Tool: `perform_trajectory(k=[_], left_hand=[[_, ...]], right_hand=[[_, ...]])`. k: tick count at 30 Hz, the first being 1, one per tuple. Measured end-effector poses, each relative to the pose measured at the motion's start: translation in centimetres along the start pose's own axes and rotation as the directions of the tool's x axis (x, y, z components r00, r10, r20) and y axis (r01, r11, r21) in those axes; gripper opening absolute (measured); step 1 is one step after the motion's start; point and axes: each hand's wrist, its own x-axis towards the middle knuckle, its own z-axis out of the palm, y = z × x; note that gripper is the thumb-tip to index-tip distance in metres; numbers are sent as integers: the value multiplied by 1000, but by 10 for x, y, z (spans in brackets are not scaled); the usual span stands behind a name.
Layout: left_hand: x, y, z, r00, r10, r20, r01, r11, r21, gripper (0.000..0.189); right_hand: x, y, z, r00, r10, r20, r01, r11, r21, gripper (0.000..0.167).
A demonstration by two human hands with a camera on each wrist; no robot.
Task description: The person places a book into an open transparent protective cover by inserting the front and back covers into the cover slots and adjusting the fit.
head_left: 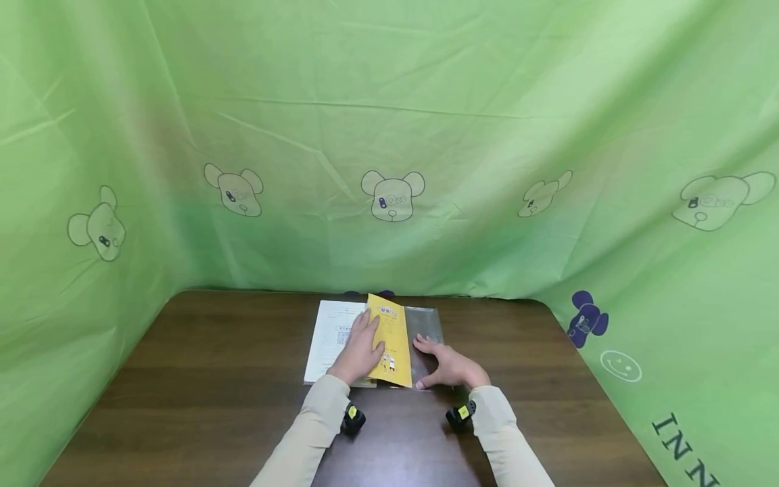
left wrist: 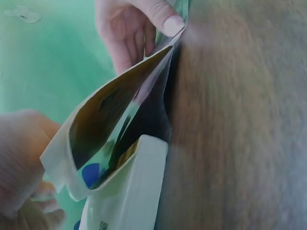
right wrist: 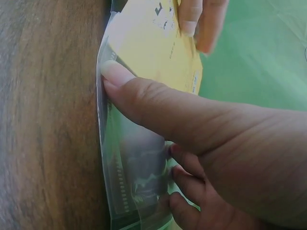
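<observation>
An open book (head_left: 328, 341) lies near the back of the table, its printed white page to the left. Its yellow cover (head_left: 394, 335) stands partly raised, with a gap beneath it in the left wrist view. My left hand (head_left: 358, 348) rests over the inner side of the yellow cover, fingers pointing away. A clear plastic book cover (head_left: 426, 323) extends to the right from under the yellow cover. My right hand (head_left: 452, 366) is spread on this plastic, its thumb (right wrist: 144, 93) at the near edge by the yellow cover's corner and its fingers farther back.
The brown wooden table (head_left: 213, 392) surrounds the book on the left, right and front. A green printed curtain (head_left: 389, 135) hangs close behind it and along both sides. A black wrist camera (head_left: 353, 419) sits at the left cuff, another (head_left: 460, 414) at the right.
</observation>
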Motion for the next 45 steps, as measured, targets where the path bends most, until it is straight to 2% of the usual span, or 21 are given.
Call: perform_trajectory(k=[3, 6, 15, 18, 27, 29, 36, 45], left_hand=[[-1, 2, -1, 998, -69, -15, 68, 996, -55, 64], [1, 5, 2, 994, -106, -10, 104, 990, -95, 66], [-4, 3, 9, 990, -139, -36, 136, 987, -88, 64], [-4, 2, 10, 991, -130, -41, 126, 988, -85, 64], [-2, 9, 14, 996, -83, -20, 84, 996, 5, 60], [-1, 11, 17, 996, -90, -18, 91, 996, 26, 60], [1, 18, 24, 994, -91, -66, 97, 992, 86, 57], [2, 32, 29, 991, 2, -131, 33, 964, 262, 52]], right_hand=[[-1, 0, -1, 1000, 6, -7, -6, 1000, 4, 94], [-2, -1, -2, 1000, 13, -15, -13, 1000, -1, 94], [-1, -2, 0, 999, -34, -6, 33, 998, -61, 92], [0, -2, 0, 1000, -20, -9, 19, 998, -67, 92], [3, -3, 1, 999, -37, 1, 37, 998, -46, 91], [2, -3, 1, 999, -44, -4, 44, 998, -38, 91], [1, -2, 2, 999, -43, -9, 43, 999, -26, 92], [0, -1, 3, 997, -74, -28, 73, 997, -22, 89]])
